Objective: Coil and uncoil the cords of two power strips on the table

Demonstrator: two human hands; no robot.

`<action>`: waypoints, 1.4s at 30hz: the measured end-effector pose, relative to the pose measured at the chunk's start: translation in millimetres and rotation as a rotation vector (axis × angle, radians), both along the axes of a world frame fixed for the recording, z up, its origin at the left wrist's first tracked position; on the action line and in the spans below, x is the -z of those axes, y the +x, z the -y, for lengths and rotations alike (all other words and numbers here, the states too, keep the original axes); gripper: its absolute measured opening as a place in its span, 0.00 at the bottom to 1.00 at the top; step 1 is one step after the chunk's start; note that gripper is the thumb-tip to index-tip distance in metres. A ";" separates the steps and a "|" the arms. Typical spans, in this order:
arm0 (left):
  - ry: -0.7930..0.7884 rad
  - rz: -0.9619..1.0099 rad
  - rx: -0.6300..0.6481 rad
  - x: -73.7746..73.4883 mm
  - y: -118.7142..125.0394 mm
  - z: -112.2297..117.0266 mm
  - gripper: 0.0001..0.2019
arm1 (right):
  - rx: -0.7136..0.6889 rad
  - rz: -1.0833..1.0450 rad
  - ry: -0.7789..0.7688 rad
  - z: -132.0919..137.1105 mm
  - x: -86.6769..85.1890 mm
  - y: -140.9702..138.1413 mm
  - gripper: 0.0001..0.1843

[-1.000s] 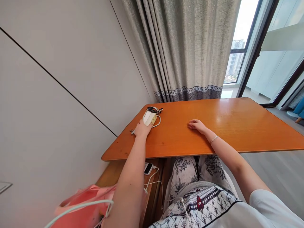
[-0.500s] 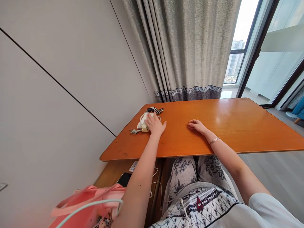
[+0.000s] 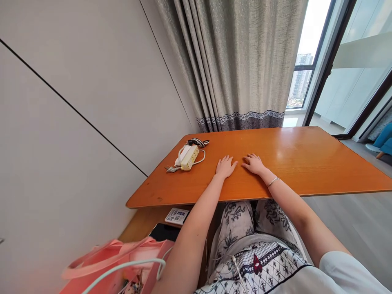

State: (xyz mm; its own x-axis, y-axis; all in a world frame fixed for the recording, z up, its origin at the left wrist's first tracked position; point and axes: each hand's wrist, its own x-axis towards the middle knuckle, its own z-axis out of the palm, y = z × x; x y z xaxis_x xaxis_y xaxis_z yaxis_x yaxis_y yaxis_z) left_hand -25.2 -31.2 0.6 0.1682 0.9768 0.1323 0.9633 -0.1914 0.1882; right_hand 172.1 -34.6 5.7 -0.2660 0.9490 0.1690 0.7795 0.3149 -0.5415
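On the orange-brown wooden table (image 3: 290, 163), my left hand (image 3: 226, 166) lies flat with its fingers stretched out, holding nothing. Close beside it, my right hand (image 3: 253, 164) also rests palm down on the tabletop, fingers apart and nothing in them. A cream-white power strip (image 3: 189, 158) lies to the left of my left hand, apart from it, with its outlets showing on one side. Its white cord loops around it, and a plug (image 3: 170, 169) sits at its near left. Just behind the strip is a bundled black and white cable (image 3: 199, 142).
Lower left, a pink bag (image 3: 113, 261) with a pale green handle or cord stands near a black phone (image 3: 165, 232) and a white printed card-like item (image 3: 177, 216) on a lower wooden surface. A wall (image 3: 76, 163) borders the table's left; a grey curtain (image 3: 245, 61) hangs behind.
My left hand has left the power strip and moved right onto the tabletop near my right hand. My right hand's fingers have spread flatter. The power strip stays in place.
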 end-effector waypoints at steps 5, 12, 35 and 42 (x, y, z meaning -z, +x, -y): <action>0.026 0.023 0.007 3.6 -0.8 -2.1 0.30 | 0.004 0.169 -0.020 3.9 1.0 -5.7 0.29; 0.063 0.060 0.012 7.4 -2.7 -4.2 0.26 | 0.012 0.258 -0.005 3.9 3.1 -9.1 0.30; 0.081 0.150 0.016 5.7 -10.2 1.7 0.20 | 0.014 0.270 0.008 10.8 1.7 -11.2 0.30; 0.102 0.145 0.030 2.9 -12.5 2.3 0.19 | -0.043 0.232 -0.004 6.5 -1.4 -0.5 0.29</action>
